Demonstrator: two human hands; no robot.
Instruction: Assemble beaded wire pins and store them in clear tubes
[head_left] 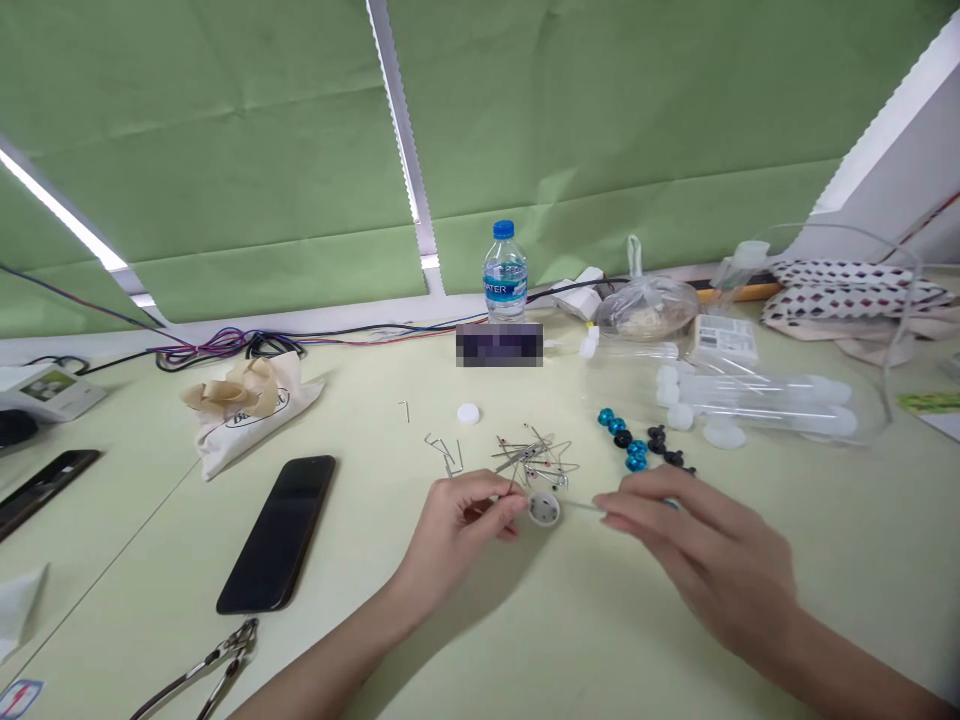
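Low in the middle, a small round white cap point(544, 509) with dark bits inside stands between my two hands. My left hand point(480, 510) is at its left edge, fingers pinched on a thin metal rod point(513, 475) that points up. From the right, my right hand point(694, 540) pinches a thin metal tool point(581, 506) whose tip reaches toward the cap. Just behind the cap lies a loose pile of bent metal pins point(536, 458). Blue round pieces point(636, 456) and black ones point(657, 438) lie behind my right hand.
A phone point(277, 535) with a strap lies at the left, near a cloth pouch point(251, 410). Further back are a white lid point(468, 413), hex keys point(448, 455), a water bottle point(505, 275), clear tubes point(765, 402) and a tied plastic bag point(649, 308).
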